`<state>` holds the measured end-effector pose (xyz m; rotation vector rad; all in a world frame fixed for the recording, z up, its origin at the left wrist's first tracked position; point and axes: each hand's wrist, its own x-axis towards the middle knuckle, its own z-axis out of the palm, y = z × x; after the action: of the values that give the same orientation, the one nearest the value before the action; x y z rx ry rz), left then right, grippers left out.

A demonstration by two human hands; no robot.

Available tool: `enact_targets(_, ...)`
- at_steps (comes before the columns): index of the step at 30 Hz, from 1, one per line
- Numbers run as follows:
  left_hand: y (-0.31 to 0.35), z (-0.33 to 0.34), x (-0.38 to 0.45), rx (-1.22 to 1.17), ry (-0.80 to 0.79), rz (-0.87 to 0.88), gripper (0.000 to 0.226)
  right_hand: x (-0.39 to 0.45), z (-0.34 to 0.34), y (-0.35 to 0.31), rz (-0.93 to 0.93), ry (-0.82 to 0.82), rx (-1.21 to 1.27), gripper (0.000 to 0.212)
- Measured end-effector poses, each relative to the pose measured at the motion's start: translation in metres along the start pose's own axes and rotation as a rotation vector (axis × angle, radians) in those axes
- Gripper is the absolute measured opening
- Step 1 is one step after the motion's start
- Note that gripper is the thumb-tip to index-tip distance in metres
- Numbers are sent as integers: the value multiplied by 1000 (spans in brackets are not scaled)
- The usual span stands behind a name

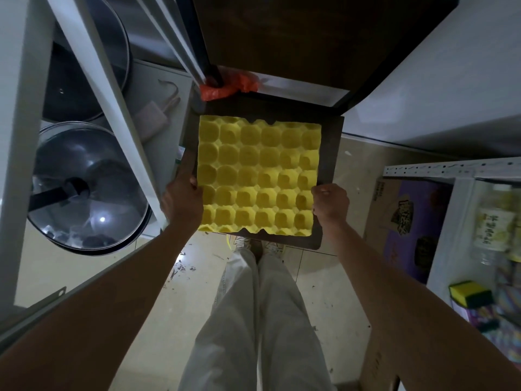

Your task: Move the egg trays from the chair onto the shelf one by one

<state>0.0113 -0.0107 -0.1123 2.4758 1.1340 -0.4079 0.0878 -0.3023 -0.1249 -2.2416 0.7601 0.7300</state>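
Note:
A yellow egg tray (258, 176) with empty cups lies over the dark seat of a chair (331, 153) in front of me. My left hand (180, 201) grips the tray's left edge, thumb on top. On the opposite edge my right hand (329, 203) holds the tray the same way. Whether more trays lie under this one I cannot tell. The chair's dark backrest (310, 38) rises beyond the tray.
A white shelf frame (93, 66) on the left holds pans with glass lids (87, 190). An orange plastic bag (225, 86) lies at the chair's back. On the right stand a white metal rack (451, 170) with bottles and a sponge (469, 293), and a cardboard box (400, 221). My legs are on the tiled floor.

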Motion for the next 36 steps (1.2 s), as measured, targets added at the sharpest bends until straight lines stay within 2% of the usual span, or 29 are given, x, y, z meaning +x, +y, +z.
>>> enact_targets(3,-9,-1,-1,7,6,-6,8,-7,-2,-1,-26,-8,-5,31)
enact_targets(7,-21,-6,-8,39,-19,44,6,-17,-5,-3,-50,-13,-23,31)
enact_targets(10,-23,-10,-13,113,-77,62,22,-26,-7,-4,-21,-38,31,30)
enact_targets(12,-22,-14,-15,110,-114,62,24,-31,-11,-7,3,-58,66,30)
enact_targets(16,-14,-27,-18,-11,-132,90,16,-34,-23,-10,26,-83,137,32)
enact_targets(22,-3,-51,-33,-227,-26,134,17,-47,-44,-10,18,-138,399,11)
enact_targets(26,7,-73,-48,-302,-5,102,17,-64,-61,-10,1,-168,529,14)
enact_targets(29,15,-94,-59,-328,29,152,8,-83,-77,-6,13,-155,586,13)
enact_targets(32,26,-118,-70,-299,51,229,2,-111,-99,6,-12,-139,589,23)
enact_targets(36,52,-147,-94,-280,32,316,6,-161,-138,26,-108,-12,634,27)
